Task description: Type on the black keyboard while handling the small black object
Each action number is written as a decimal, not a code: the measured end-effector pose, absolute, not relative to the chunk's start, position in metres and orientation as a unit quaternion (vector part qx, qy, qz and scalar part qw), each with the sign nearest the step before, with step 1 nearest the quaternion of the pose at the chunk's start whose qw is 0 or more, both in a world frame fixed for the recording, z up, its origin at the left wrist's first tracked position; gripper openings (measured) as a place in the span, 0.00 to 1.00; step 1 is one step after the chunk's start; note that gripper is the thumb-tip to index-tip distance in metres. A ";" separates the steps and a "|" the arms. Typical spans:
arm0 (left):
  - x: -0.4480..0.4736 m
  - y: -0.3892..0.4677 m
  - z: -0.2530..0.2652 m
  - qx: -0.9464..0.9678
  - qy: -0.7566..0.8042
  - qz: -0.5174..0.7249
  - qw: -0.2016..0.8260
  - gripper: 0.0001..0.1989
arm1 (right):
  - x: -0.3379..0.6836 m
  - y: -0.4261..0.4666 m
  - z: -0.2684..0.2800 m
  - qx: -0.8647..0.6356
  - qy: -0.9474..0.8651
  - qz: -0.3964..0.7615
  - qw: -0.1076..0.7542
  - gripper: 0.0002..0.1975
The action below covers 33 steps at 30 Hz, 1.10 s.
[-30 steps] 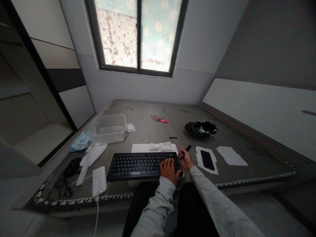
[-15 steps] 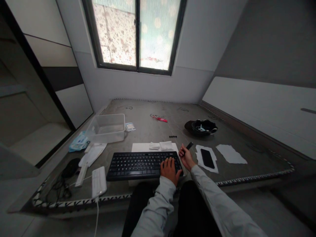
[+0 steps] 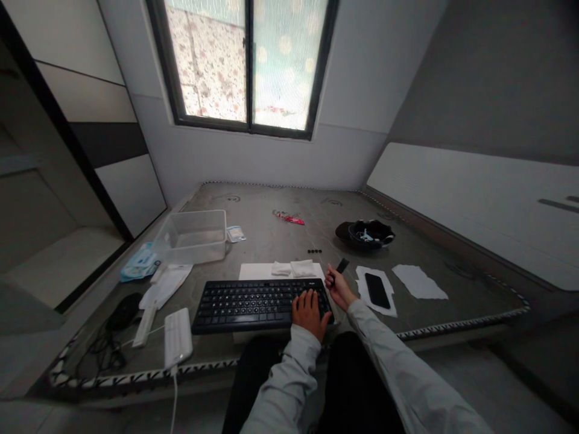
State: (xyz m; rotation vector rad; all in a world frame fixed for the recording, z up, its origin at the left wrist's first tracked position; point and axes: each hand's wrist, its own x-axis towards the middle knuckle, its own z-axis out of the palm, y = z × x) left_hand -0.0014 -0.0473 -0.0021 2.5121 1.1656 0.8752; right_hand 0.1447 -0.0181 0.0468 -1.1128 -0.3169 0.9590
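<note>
A black keyboard (image 3: 253, 304) lies in front of me, on top of a white sheet (image 3: 253, 271). My left hand (image 3: 310, 313) rests palm down over the keyboard's right end, fingers stretched out across the keys. Just off the right corner of the keyboard, my right hand (image 3: 337, 288) is closed around a slim black brush-like tool (image 3: 342, 264) whose wider end points up and away. Two folded white cloths (image 3: 302, 269) lie behind the keyboard. Several small black pieces (image 3: 314, 251) sit in a row beyond them.
At right are a black phone (image 3: 377, 290) on white paper, another paper piece (image 3: 420, 281) and a dark cap (image 3: 364, 234). A clear plastic bin (image 3: 194, 238), blue packet (image 3: 139, 263), white power strip (image 3: 178, 337) and black cable (image 3: 106, 349) lie left. A red item (image 3: 292, 219) lies farther back.
The view has shifted slightly. In my right hand the tool has turned a little, its wider end now more upright. My left hand stays on the keyboard.
</note>
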 end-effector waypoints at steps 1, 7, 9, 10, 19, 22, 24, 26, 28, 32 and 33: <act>-0.001 -0.047 -0.002 0.860 0.399 0.298 0.112 0.31 | 0.143 -0.017 0.045 -0.511 -0.148 0.433 0.727 0.18; -0.001 -0.048 -0.004 0.857 0.400 0.302 0.114 0.30 | 0.129 -0.014 0.037 -0.534 -0.168 0.381 0.736 0.18; -0.002 -0.048 -0.003 0.856 0.399 0.303 0.125 0.30 | 0.126 -0.013 0.037 -0.535 -0.169 0.362 0.745 0.19; -0.002 -0.048 -0.002 0.857 0.398 0.303 0.128 0.30 | 0.126 -0.013 0.037 -0.535 -0.170 0.354 0.748 0.20; -0.004 -0.048 0.000 0.861 0.393 0.298 0.126 0.30 | 0.125 -0.013 0.036 -0.520 -0.170 0.331 0.769 0.24; -0.004 -0.048 0.003 0.859 0.395 0.297 0.132 0.28 | 0.124 -0.012 0.034 -0.514 -0.169 0.322 0.777 0.24; -0.004 -0.047 0.004 0.859 0.396 0.296 0.130 0.27 | 0.122 -0.011 0.032 -0.511 -0.170 0.313 0.782 0.25; -0.004 -0.048 0.006 0.860 0.399 0.292 0.123 0.27 | 0.120 -0.011 0.031 -0.507 -0.171 0.300 0.790 0.26; -0.004 -0.048 0.008 0.862 0.400 0.288 0.119 0.28 | 0.117 -0.012 0.030 -0.502 -0.171 0.286 0.798 0.26; -0.004 -0.048 0.011 0.857 0.403 0.293 0.131 0.26 | 0.114 -0.014 0.028 -0.492 -0.170 0.268 0.811 0.25; -0.004 -0.048 0.011 0.856 0.402 0.295 0.133 0.25 | 0.113 -0.014 0.028 -0.495 -0.171 0.264 0.810 0.24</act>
